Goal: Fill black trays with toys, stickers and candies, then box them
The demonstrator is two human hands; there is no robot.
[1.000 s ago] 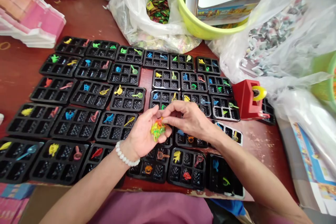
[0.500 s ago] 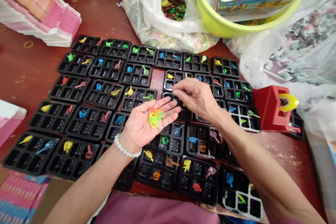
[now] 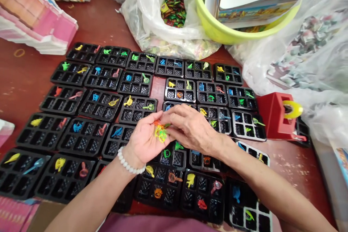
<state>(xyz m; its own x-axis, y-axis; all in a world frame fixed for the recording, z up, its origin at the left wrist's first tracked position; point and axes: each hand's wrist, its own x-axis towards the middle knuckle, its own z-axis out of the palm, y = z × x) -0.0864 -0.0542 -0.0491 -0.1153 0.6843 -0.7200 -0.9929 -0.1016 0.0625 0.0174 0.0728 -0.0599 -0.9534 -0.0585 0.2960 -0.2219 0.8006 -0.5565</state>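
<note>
Curly yellow-green plastic trinkets [image 3: 161, 135] lie on our spread left hand [image 3: 144, 139], our right hand [image 3: 191, 128] hiding its grip; some rectangular black plastic trays [image 3: 202, 190] hold three pieces [image 3: 202, 204], others two.

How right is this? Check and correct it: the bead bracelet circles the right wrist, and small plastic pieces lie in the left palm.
The wrist is wrong: the head view shows the bead bracelet circling the wrist of the left hand. The rest is right: small plastic pieces lie in the left palm.
</note>
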